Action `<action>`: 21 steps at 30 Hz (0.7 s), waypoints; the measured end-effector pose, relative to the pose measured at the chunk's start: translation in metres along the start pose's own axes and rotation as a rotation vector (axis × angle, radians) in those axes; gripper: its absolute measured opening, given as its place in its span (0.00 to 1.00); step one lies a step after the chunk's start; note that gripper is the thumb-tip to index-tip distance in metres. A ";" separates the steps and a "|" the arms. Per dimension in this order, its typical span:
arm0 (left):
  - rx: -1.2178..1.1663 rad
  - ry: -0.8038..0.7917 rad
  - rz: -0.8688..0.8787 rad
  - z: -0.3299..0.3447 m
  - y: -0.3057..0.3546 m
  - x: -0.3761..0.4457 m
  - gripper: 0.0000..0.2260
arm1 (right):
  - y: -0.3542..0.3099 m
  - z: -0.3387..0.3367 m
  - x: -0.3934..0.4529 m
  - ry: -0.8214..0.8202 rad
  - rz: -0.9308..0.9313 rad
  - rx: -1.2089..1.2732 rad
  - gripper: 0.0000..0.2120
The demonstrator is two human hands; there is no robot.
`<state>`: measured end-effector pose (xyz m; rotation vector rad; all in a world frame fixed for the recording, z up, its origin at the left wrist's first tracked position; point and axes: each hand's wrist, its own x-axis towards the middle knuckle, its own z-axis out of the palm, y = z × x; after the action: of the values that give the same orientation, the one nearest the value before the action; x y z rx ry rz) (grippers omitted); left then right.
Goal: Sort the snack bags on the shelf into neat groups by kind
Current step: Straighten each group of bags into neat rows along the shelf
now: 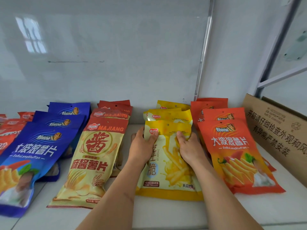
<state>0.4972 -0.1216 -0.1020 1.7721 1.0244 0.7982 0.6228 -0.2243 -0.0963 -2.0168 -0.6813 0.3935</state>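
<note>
Left hand and right hand, palms down, pinch the front yellow fries bag by its upper edges.

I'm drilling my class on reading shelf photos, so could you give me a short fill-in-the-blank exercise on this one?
1. Both hands, left hand and right hand, rest on the front bag of the ____ stack.
2. The cardboard box stands directly beside the ____ bags.
3. The MAJIANG bags lie between the yellow stack and the ____ bags.

Missing words: yellow; orange; blue
</note>
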 end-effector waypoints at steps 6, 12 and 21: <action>-0.020 0.008 -0.023 -0.007 0.002 -0.001 0.36 | -0.009 -0.005 0.005 0.131 -0.077 -0.063 0.44; 0.256 0.110 0.180 -0.007 0.016 -0.041 0.36 | -0.040 -0.011 0.025 0.186 -0.304 -0.309 0.37; 0.753 -0.138 0.178 0.008 -0.001 -0.062 0.33 | -0.045 0.005 0.092 -0.037 -0.293 -0.655 0.40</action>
<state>0.4765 -0.1794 -0.1111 2.5426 1.1717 0.3938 0.6789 -0.1467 -0.0601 -2.4627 -1.2288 0.0240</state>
